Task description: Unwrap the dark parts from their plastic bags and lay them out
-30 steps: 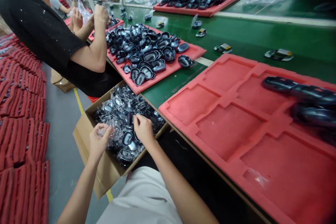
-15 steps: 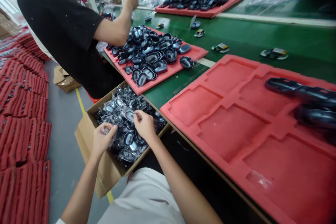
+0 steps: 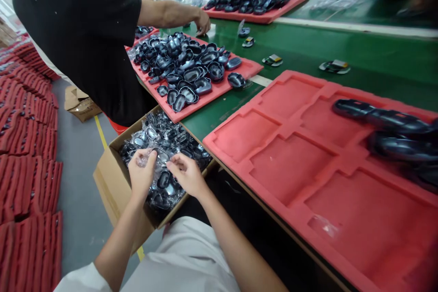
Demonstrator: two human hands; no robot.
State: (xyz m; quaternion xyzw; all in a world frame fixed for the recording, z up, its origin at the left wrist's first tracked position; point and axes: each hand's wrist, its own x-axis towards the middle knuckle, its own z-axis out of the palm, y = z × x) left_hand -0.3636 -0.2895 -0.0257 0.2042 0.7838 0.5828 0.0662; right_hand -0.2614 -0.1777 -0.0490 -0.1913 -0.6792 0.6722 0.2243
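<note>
Over an open cardboard box (image 3: pixel 116 194) of plastic-wrapped dark oval shells (image 3: pixel 164 180), my two hands work close together. My left hand (image 3: pixel 143 171) is closed on crinkled clear plastic, and a wrapped shell (image 3: pixel 160 156) shows between the hands. My right hand (image 3: pixel 186 174) pinches at the right edge of that same clear wrapping, thumb and forefinger together. Glare on the plastic hides exactly where the fingertips grip.
Right of the box, a red foam tray (image 3: pixel 270 178) with moulded recesses lies on the green table (image 3: pixel 200 125); dark glossy parts (image 3: pixel 383 118) rest on it. Loose unwrapped shells cover another red tray (image 3: pixel 251 69). A co-worker's arm (image 3: pixel 171 13) reaches over the table. Stacked red trays (image 3: pixel 29 169) stand left.
My hands have come closer together, with a wrapped shell now between them. The co-worker's raised hand has reached right and down to the table. The view has shifted slightly.
</note>
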